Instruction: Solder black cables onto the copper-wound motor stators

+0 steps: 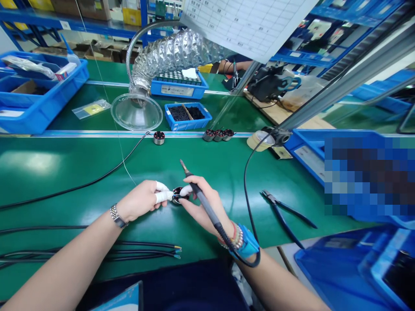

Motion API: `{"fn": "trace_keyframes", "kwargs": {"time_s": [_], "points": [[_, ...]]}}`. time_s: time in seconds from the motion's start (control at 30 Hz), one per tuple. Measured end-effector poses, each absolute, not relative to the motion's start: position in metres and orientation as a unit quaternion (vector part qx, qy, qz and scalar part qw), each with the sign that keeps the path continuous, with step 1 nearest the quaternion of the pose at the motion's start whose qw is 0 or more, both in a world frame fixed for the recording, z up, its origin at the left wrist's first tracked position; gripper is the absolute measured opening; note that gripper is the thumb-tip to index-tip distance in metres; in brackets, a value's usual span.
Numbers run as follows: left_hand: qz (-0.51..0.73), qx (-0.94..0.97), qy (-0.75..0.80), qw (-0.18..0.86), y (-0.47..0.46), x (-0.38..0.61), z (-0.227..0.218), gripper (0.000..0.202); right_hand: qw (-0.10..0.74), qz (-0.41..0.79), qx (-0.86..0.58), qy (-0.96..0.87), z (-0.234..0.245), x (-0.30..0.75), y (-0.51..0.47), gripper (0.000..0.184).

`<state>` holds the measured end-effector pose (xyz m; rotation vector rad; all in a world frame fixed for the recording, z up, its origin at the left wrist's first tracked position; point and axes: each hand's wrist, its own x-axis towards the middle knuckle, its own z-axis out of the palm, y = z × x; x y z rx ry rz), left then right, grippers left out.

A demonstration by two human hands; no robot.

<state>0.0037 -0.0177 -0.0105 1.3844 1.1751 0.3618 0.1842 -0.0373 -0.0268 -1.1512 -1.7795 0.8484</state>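
Observation:
My left hand (142, 202) has white finger covers and is closed in a pinch on thin wires (177, 195) at a small round motor stator (177, 201). The stator stands on the green bench and is partly hidden by my fingers. My right hand (218, 206) grips a soldering iron (206, 206), its tip (183, 165) pointing up and away from the stator. The thumb and a covered finger of the same hand touch the stator's right side. The iron's black cord runs back over my right wrist.
Cutting pliers (281, 205) lie at right. Black cables (142, 251) with bared ends lie at front left. Further stators (219, 135), a tape roll (260, 140), a fume hood (136, 111) and a blue parts bin (188, 124) stand behind. A hanging paper sheet (249, 26) blocks the upper view.

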Motion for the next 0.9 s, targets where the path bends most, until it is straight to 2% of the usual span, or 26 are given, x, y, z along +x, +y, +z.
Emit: {"fn": "trace_keyframes", "kwargs": {"time_s": [0.07,0.2,0.37,0.7,0.9], "points": [[0.153,0.606,0.508,0.593,-0.017,0.003,-0.012,0.031,0.429,0.299,-0.446,-0.727,-0.022,0.192,-0.04,0.034],[0.143,0.624,0.504,0.58,-0.017,0.001,-0.014,0.035,0.433,0.248,-0.421,-0.758,-0.006,0.206,-0.047,0.013],[0.14,0.624,0.5,0.583,-0.018,0.001,-0.013,0.034,0.429,0.207,-0.384,-0.791,0.014,0.224,-0.054,0.024],[0.145,0.599,0.502,0.607,-0.018,0.002,-0.011,0.031,0.416,0.321,-0.383,-0.76,0.017,0.235,-0.049,0.015],[0.144,0.602,0.504,0.602,-0.018,0.003,-0.009,0.031,0.418,0.34,-0.38,-0.752,0.015,0.233,-0.047,0.016]]}}
